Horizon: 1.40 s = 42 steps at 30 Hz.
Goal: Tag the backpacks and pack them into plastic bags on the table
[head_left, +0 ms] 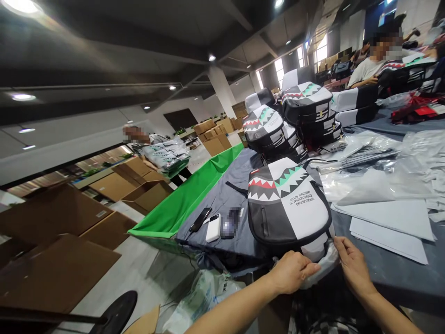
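A black, grey and white backpack (287, 208) with a red and green shark-tooth band lies on the table in front of me. Clear plastic (321, 271) covers its near end. My left hand (294, 271) is closed on this plastic at the lower left, fingers curled over its edge. On the other side, my right hand (351, 262) pinches the plastic close to the bag's near right corner. The backpack's far end and straps lie outside the plastic.
Stacked backpacks (306, 109) stand farther back. White sheets (389, 236) and clear plastic bags (375, 153) lie on the right. A phone (200, 220) and a white power bank (213, 228) rest left. Beyond are a green cloth bin (187, 190) and cardboard boxes (69, 213). Two people work nearby.
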Motion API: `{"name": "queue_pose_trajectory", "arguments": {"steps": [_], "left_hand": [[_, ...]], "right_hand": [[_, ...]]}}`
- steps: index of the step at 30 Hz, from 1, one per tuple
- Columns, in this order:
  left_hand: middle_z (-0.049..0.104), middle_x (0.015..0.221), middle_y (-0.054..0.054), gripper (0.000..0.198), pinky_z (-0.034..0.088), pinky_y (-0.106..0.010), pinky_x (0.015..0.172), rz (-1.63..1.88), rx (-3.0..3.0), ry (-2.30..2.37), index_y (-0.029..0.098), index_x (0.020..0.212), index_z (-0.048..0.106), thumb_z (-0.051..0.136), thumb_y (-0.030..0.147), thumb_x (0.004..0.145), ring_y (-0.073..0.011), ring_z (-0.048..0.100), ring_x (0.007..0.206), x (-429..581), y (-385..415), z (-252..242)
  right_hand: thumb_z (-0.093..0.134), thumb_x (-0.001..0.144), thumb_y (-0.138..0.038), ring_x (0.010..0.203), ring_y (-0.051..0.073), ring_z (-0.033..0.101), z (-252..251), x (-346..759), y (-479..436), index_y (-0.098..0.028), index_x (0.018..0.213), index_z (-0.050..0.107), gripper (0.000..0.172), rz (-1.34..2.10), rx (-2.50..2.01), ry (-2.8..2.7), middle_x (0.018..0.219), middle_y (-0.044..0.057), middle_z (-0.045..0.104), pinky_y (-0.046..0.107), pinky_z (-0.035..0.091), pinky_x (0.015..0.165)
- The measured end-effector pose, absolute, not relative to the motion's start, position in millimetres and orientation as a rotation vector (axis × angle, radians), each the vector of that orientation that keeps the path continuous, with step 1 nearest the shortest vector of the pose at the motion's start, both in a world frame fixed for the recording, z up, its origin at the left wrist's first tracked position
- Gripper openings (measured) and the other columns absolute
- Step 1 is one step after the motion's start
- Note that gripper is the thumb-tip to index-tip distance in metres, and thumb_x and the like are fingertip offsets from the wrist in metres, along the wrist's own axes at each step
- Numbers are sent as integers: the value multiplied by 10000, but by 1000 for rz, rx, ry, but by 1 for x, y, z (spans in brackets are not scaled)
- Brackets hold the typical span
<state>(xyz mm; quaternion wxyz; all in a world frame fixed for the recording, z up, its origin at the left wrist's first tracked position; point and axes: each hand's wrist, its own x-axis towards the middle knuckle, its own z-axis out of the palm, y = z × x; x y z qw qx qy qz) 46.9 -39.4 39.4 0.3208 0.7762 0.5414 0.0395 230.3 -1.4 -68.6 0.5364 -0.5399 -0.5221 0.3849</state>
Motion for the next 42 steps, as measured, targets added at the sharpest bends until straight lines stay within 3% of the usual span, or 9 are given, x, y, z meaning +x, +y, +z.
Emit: {"name": "queue_pose_trajectory", "arguments": {"steps": [8, 14, 21, 26, 30, 32, 36, 37, 42], "left_hand": [[265, 550, 80, 404, 172, -261, 531, 382, 1922, 1359, 147, 556, 532, 686, 317, 889, -77, 241, 550, 52, -34, 22], [540, 566, 64, 249, 255, -242, 510, 303, 2303, 1454, 188, 767, 725, 675, 373, 927, -88, 412, 507, 58, -36, 14], [644, 649, 11, 278, 360, -266, 554, 561, 3259, 1093, 154, 879, 666, 484, 273, 1052, -121, 571, 593, 12, -39, -15], [741, 959, -9, 144, 392, -298, 832, 659, 3445, 1235, 248, 1088, 658, 605, 356, 1007, -147, 638, 934, -26, -29, -36], [747, 905, 12, 132, 381, -290, 827, 481, 3436, 1215, 248, 1045, 667, 644, 361, 980, -135, 632, 868, -40, -24, -45], [749, 899, -11, 223, 407, -305, 837, 580, 3362, 1262, 220, 1056, 664, 635, 426, 974, -153, 644, 842, -35, -31, -37], [694, 1221, -184, 821, 475, -389, 979, 729, 2824, 1276, 80, 1364, 525, 454, 763, 915, -270, 638, 1117, 12, -46, 3], [663, 1293, -181, 785, 487, -372, 986, 705, 2634, 1254, 92, 1407, 495, 374, 729, 965, -261, 624, 1171, 28, -44, 14], [727, 855, -70, 764, 538, -324, 870, 405, 1951, 1185, 153, 1014, 733, 96, 572, 1051, -225, 701, 913, 82, 0, 43]], "right_hand": [[423, 933, -734, 536, 184, 518, -61, 253, 23, -253, 773, 560, 525, 590, -1203, -1473, 611, -10, 562, 314, 452, 547], [496, 1032, -268, 893, 190, 660, -16, 277, 22, -215, 1108, 624, 158, -40, -548, -2176, 973, 67, 713, 343, 501, 852], [588, 914, -192, 638, 169, 534, -9, 264, 39, -224, 767, 539, 158, -31, -300, -2585, 675, -12, 621, 329, 408, 624], [449, 922, -90, 606, 161, 508, -14, 264, 43, -185, 918, 609, 186, -357, -211, -2436, 673, 6, 608, 336, 414, 648], [411, 1018, -187, 606, 170, 519, -17, 260, 41, -140, 1095, 616, 224, -533, -143, -2336, 702, 20, 634, 346, 445, 645], [389, 1036, -215, 616, 176, 530, -23, 258, 41, -123, 1122, 611, 255, -552, -152, -2289, 699, 23, 631, 353, 466, 663], [376, 1023, -207, 649, 188, 576, -34, 261, 44, -126, 1270, 575, 328, -469, -202, -2194, 739, 40, 666, 370, 493, 702], [386, 1021, -214, 657, 191, 589, -34, 263, 44, -133, 1309, 557, 344, -447, -207, -2198, 762, 45, 681, 372, 498, 708], [370, 1051, -274, 680, 208, 629, -20, 277, 45, -141, 1296, 548, 331, -409, -178, -2260, 782, 57, 693, 378, 515, 712]]}}
